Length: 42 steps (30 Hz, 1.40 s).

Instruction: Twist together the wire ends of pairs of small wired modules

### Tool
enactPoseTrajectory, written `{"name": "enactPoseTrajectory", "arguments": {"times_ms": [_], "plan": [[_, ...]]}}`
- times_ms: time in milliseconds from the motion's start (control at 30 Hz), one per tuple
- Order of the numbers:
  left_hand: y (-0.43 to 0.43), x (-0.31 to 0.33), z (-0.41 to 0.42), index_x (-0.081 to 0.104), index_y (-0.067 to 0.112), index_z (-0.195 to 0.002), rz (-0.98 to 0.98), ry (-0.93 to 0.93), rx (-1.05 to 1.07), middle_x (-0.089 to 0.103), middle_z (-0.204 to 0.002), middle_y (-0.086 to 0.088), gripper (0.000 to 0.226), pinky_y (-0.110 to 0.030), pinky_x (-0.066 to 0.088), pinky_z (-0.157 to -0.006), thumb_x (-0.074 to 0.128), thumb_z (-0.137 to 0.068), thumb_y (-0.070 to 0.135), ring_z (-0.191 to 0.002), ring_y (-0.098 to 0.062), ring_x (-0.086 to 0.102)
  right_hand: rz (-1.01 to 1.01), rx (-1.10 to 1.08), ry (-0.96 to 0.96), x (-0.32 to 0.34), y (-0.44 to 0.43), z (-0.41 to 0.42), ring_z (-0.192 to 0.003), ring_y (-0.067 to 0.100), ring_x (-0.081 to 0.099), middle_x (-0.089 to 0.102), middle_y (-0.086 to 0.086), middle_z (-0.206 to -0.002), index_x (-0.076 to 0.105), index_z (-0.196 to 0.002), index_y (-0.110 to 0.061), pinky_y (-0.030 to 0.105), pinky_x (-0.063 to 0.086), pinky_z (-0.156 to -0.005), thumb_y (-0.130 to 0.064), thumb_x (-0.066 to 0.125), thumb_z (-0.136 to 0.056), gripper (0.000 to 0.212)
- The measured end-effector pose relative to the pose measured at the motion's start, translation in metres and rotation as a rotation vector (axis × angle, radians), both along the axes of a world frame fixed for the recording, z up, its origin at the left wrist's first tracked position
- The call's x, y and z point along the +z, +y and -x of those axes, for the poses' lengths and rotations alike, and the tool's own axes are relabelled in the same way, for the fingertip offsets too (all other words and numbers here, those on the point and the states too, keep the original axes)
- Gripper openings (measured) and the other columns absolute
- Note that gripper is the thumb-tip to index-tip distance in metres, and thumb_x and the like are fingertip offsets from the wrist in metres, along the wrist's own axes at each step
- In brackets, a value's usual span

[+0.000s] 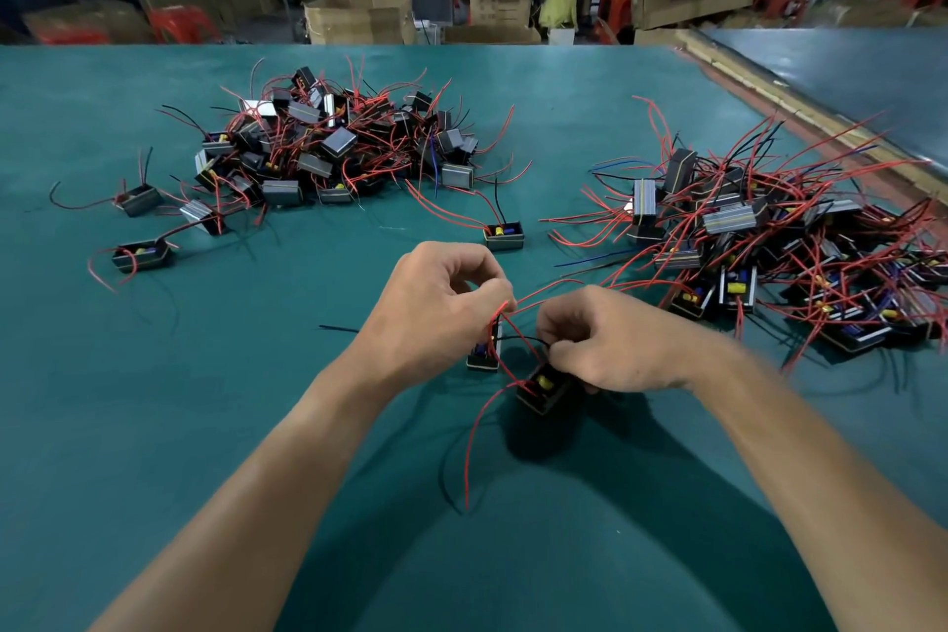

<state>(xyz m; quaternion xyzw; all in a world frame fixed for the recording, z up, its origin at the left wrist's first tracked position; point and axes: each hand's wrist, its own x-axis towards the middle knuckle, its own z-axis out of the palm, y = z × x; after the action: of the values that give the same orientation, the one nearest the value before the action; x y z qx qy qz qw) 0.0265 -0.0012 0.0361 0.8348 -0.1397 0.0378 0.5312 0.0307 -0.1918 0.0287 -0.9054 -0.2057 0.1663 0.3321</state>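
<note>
Two small modules sit between your hands on the green table (215, 400), near its front middle. Your left hand (441, 303) is curled almost closed, thumb and forefinger pinching red wire (544, 292) at the fingertips, just above the first module (482, 360), which stands on the table under that hand. Your right hand (610, 339) is curled tight as well, its fingertips nipping a thin black wire (520, 338) that runs across toward the left hand. The second module (545, 388) lies tilted right below those fingers, touching the hand; whether the hand carries it or it rests on the table cannot be told. A long red lead (474, 436) trails from it toward you. Further back, one heap of modules (328, 144) lies to the left and another heap (769, 241) to the right, well apart, with a single module (504, 236) between them.
</note>
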Motion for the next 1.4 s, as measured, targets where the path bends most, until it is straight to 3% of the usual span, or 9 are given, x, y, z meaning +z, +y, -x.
{"name": "enactPoseTrajectory", "arguments": {"times_ms": [67, 200, 333, 433, 600, 767, 1000, 1167, 1400], "plan": [[0.0, -0.001, -0.001, 0.068, 0.012, -0.065, -0.009, -0.014, 0.015, 0.066, -0.056, -0.014, 0.014, -0.043, 0.055, -0.054, 0.059, -0.068, 0.022, -0.048, -0.031, 0.061, 0.019, 0.013, -0.034, 0.0, 0.001, 0.0, -0.051, 0.012, 0.038, 0.042, -0.003, -0.053, 0.05, -0.064, -0.01, 0.035, 0.036, -0.054, -0.028, 0.051, -0.074, 0.021], [0.001, -0.001, -0.001, 0.069, 0.014, -0.064, -0.005, -0.02, 0.018, 0.067, -0.059, -0.019, 0.011, -0.055, 0.056, -0.059, 0.063, -0.068, 0.022, -0.059, -0.045, 0.063, 0.007, -0.01, -0.077, -0.003, 0.002, -0.002, -0.046, 0.006, 0.029, 0.033, -0.009, -0.048, 0.048, -0.056, -0.019, 0.025, 0.027, -0.047, -0.035, 0.056, -0.094, 0.041], [0.001, 0.0, 0.0, 0.07, 0.014, -0.064, 0.009, -0.022, 0.009, 0.065, -0.061, -0.024, 0.014, -0.046, 0.052, -0.055, 0.065, -0.069, 0.026, -0.052, -0.027, 0.058, -0.044, -0.058, -0.17, -0.004, 0.0, -0.004, -0.048, 0.006, 0.037, 0.048, -0.006, -0.051, 0.06, -0.063, -0.024, 0.024, 0.032, -0.05, -0.028, 0.06, -0.094, 0.031], [0.002, 0.002, 0.001, 0.07, 0.011, -0.063, 0.047, 0.017, -0.016, 0.065, -0.06, -0.024, 0.018, -0.034, 0.042, -0.053, 0.067, -0.071, 0.027, -0.051, -0.021, 0.052, -0.096, -0.11, -0.209, -0.004, -0.001, -0.005, -0.047, 0.005, 0.035, 0.046, -0.014, -0.047, 0.06, -0.068, -0.025, 0.019, 0.03, -0.049, -0.026, 0.066, -0.092, 0.025], [0.002, 0.005, 0.0, 0.071, 0.006, -0.067, 0.163, 0.088, -0.052, 0.062, -0.059, -0.01, 0.032, -0.022, 0.043, -0.05, 0.063, -0.084, 0.032, -0.046, -0.016, 0.053, -0.183, -0.115, -0.142, -0.003, 0.001, -0.006, -0.043, 0.004, 0.037, 0.045, -0.014, -0.045, 0.062, -0.067, -0.023, 0.017, 0.029, -0.046, -0.025, 0.063, -0.095, 0.029], [0.006, -0.005, -0.01, 0.07, 0.011, -0.08, 0.126, 0.09, 0.094, 0.066, -0.061, 0.002, 0.013, -0.022, 0.048, -0.048, 0.064, -0.091, 0.007, -0.043, -0.014, 0.054, -0.17, -0.114, -0.308, -0.003, 0.001, -0.005, -0.051, 0.001, 0.048, 0.059, -0.016, -0.061, 0.067, -0.071, -0.024, 0.012, 0.034, -0.054, -0.023, 0.068, -0.091, 0.02], [0.002, -0.007, -0.006, 0.073, 0.014, -0.08, 0.122, 0.163, -0.01, 0.07, -0.063, 0.007, 0.01, -0.019, 0.048, -0.048, 0.073, -0.086, 0.006, -0.046, -0.006, 0.056, -0.357, -0.157, -0.213, -0.004, 0.001, -0.005, -0.048, 0.018, 0.066, 0.063, -0.007, -0.06, 0.064, -0.077, -0.018, 0.023, 0.049, -0.051, -0.008, 0.062, -0.09, 0.016], [0.0, -0.008, -0.006, 0.075, 0.008, -0.088, 0.119, 0.128, -0.059, 0.073, -0.079, -0.015, 0.003, -0.043, 0.055, -0.063, 0.074, -0.086, 0.009, -0.059, -0.021, 0.057, -0.378, -0.176, -0.211, -0.004, 0.003, -0.007, -0.047, 0.021, 0.064, 0.064, -0.004, -0.061, 0.063, -0.075, -0.017, 0.03, 0.053, -0.05, -0.018, 0.056, -0.097, 0.024], [0.001, -0.01, -0.007, 0.071, 0.016, -0.088, 0.147, 0.131, -0.065, 0.069, -0.064, 0.002, 0.013, -0.025, 0.049, -0.052, 0.078, -0.081, 0.009, -0.057, -0.019, 0.055, -0.443, -0.193, -0.188, -0.005, 0.003, -0.006, -0.045, 0.023, 0.064, 0.067, 0.001, -0.063, 0.062, -0.091, -0.019, 0.033, 0.054, -0.047, -0.006, 0.053, -0.097, 0.016]]}}
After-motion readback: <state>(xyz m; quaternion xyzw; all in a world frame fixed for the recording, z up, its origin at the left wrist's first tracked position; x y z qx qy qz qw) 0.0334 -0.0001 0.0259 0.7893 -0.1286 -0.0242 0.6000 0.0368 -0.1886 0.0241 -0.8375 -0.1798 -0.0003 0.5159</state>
